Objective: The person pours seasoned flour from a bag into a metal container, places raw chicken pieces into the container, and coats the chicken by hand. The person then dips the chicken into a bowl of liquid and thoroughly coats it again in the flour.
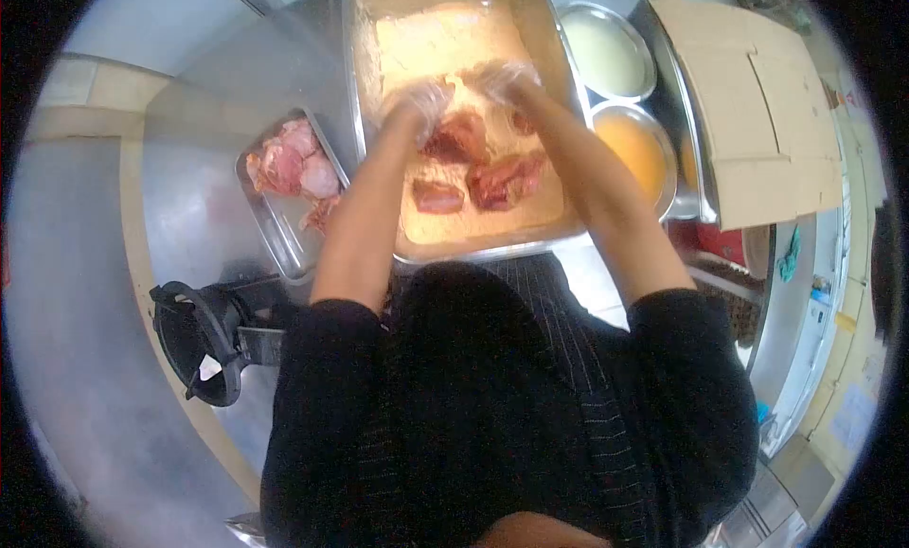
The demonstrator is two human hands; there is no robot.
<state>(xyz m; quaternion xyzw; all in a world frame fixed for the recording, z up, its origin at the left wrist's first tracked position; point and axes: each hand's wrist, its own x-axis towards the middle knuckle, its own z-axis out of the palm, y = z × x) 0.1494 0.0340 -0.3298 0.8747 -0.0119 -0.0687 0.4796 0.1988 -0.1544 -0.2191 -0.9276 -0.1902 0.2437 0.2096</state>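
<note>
A deep metal pan [360, 84] holds a layer of orange-tinted powder [445, 32] that looks like seasoned flour. Several pieces of raw red meat [507, 181] lie on the powder, in the near half of the pan. Both my hands wear clear plastic gloves. My left hand [428, 103] is low in the powder, just beyond a meat piece [458, 136]. Close by on its right, my right hand [508, 79] also reaches into the powder. The fingers of both hands are blurred and partly covered by powder, so their grip does not show.
Left of the pan, a smaller metal tray [275, 231] carries raw chicken pieces [294, 160]. To the right stand a round bowl of pale liquid [606, 51] and another of orange liquid [630, 155]. Cardboard [748, 113] lies beyond them. A black ring-shaped stand [199, 344] is at lower left.
</note>
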